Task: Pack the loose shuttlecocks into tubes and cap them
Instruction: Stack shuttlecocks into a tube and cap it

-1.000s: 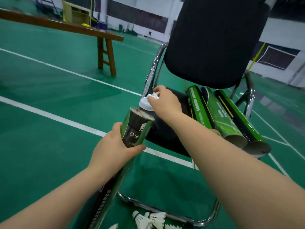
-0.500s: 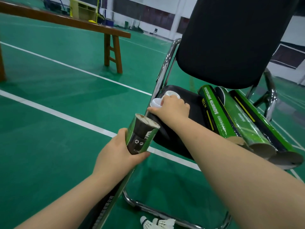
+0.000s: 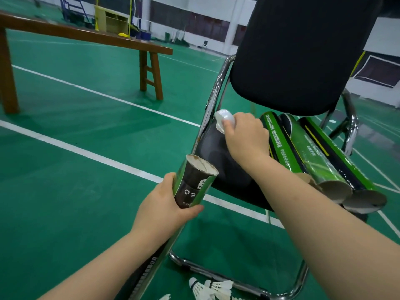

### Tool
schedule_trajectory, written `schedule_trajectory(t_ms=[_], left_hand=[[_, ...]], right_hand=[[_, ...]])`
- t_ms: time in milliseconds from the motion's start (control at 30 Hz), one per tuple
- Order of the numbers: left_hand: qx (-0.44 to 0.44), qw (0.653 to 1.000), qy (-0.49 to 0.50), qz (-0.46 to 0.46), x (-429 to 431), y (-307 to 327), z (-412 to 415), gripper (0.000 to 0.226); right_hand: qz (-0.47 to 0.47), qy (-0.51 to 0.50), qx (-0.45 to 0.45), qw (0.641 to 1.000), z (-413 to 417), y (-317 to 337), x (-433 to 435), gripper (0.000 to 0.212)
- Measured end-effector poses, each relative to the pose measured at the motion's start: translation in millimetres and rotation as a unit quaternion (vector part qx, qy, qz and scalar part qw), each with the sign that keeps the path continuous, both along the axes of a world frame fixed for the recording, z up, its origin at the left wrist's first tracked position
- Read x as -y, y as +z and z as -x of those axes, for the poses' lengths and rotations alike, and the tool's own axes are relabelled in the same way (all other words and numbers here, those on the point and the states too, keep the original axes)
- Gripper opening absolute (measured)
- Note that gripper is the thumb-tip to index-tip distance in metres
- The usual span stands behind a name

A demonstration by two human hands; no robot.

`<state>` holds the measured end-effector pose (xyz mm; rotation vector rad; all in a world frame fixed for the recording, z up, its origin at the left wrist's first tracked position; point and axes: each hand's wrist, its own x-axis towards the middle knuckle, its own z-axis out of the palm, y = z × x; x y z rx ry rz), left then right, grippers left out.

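Near the front edge of the chair seat point(image 3: 218, 154), the left hand point(image 3: 166, 202) is wrapped around a green and black tube point(image 3: 194, 180), gripping it just under its open top. That tube slants up toward the seat, its lower end passing down behind the left forearm. What lies inside it cannot be made out. Beyond and above this hand, the right hand point(image 3: 246, 137) rests at the back left part of the seat, fingers closed on a white cap point(image 3: 225, 119) that tilts up from the cushion; a second white cap point(image 3: 219, 127) peeks out just below it. Right of the right hand, touching its wrist side, three more green tubes point(image 3: 307, 154) lie side by side on the seat, their open ends sticking out over the front edge. Below both forearms, on the green floor point(image 3: 65, 191) by the chair's chrome base, a few white shuttlecocks point(image 3: 212, 289) lie loose together. Far left of the hands stands a wooden bench point(image 3: 86, 37).
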<state>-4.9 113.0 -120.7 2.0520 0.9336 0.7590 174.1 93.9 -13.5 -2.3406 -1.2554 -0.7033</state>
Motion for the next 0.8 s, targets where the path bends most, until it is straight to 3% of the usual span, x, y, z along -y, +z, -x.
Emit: schedule_trajectory(t_ms=[200, 300, 533, 800], left_hand=[[0.035, 0.998, -0.043, 0.042, 17.0, -5.1, 10.6, 0.061], [0.06, 0.995, -0.056, 0.061, 25.5, -5.2, 17.2, 0.059], [0.046, 0.995, -0.064, 0.057, 49.4, -11.1, 47.0, 0.058], [0.037, 0.996, -0.076, 0.025, 62.7, -7.5, 80.3, 0.069]], right_hand=[[-0.141, 0.116, -0.172, 0.968, 36.1, -4.2, 46.9, 0.028], [-0.222, 0.144, -0.295, 0.918, 58.7, -15.0, 68.7, 0.028], [-0.272, 0.157, -0.467, 0.827, 103.7, -39.2, 86.1, 0.031], [-0.128, 0.148, -0.413, 0.889, 135.1, -37.0, 99.4, 0.024]])
